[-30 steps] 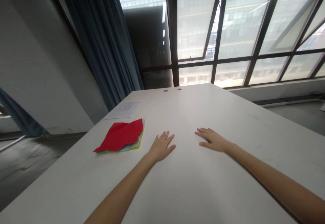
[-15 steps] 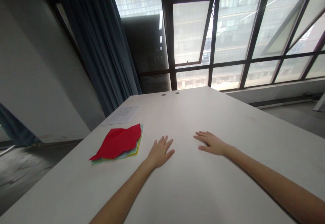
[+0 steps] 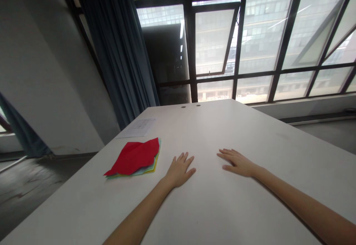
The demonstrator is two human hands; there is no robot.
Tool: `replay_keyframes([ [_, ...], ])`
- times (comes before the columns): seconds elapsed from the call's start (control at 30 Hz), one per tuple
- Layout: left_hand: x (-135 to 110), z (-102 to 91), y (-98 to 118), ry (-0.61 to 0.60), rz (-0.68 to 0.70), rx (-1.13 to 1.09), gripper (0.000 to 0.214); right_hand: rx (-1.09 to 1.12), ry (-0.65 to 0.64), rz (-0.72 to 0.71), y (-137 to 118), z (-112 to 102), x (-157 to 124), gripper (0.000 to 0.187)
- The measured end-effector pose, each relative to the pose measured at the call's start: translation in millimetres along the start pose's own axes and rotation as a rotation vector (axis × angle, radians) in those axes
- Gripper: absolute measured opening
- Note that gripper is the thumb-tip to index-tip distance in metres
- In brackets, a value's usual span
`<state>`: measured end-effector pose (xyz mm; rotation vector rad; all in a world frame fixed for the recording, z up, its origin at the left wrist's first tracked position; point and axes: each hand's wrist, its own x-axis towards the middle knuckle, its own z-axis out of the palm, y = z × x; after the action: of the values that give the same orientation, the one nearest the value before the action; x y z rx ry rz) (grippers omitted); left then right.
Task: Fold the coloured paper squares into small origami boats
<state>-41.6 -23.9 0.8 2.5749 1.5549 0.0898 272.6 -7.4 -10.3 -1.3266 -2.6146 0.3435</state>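
Several thin coloured sheets lie in a loose stack (image 3: pixel 135 159) on the white table (image 3: pixel 205 211), and I take that stack as my landmark. Its top piece is a red sheet (image 3: pixel 136 156), rumpled, with a wavy near edge; under it I can make out a yellow edge (image 3: pixel 157 163), pale blue and a little green, though from my remote view I cannot tell whether they are cloth or paper. Just to the right of the stack, and apart from it, the left hand (image 3: pixel 179 171) rests palm down, its fingers spread and thumb held out, with hold of nothing. Farther right of the stack, the right hand (image 3: pixel 238 163) lies palm down too, fingers extended toward the left hand, its grasp likewise loose and bare. Directly behind the stack I see a printed paper (image 3: pixel 137 128), its text too small for me to read. Well beyond the stack, toward the right, two round holes (image 3: pixel 183 107) sit near the table's far edge. Behind everything, past the stack, hang a dark blue curtain (image 3: pixel 122 52) and, to its right, dark-framed windows (image 3: pixel 264 33).
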Motion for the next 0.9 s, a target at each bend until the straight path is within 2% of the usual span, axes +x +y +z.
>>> replay_keyframes([
  [0.9, 0.6, 0.5, 1.3, -0.004, -0.01, 0.015, 0.06, -0.017, 0.019, -0.014, 6.5, 5.1, 0.9, 0.066],
])
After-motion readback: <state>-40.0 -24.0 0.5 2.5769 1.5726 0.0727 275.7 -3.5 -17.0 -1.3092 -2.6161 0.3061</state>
